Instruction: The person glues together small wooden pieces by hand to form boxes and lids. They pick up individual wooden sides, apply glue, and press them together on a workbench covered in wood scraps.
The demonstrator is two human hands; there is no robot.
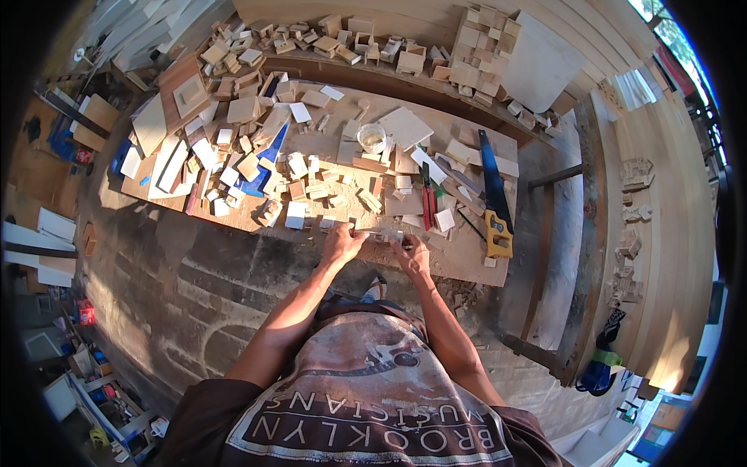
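Workshop w/ a rough concrete floor (202, 296), and a long wooden table (467, 268) runs across the middle, buried in offcuts. Both hands are down at the near edge of the table now. Left hand (342, 240) has its fingers curled narrow around 1 end of a thin wooden strip (375, 231), which lies flat along the table edge. Right hand (411, 253) pinches the other end, fingers tight on it. The 2 hands sit close together, strip spanning between them.

Just beyond the right hand, red-handled pliers (427, 204) lie on the table, handles toward the person. Further right, a handsaw (493, 194) w/ a dark blade and yellow handle lies lengthwise, handle near the table edge. Small clear round tub (372, 138) sits mid-table, well apart from the hands. Left half of the table: a heap of small wood blocks (257, 167) over a blue sheet (268, 156). Back shelf (373, 66) carries more small wooden boxes, plus a stack of blocks (482, 50) at the right end. Wide planks (661, 233) lean at far right.
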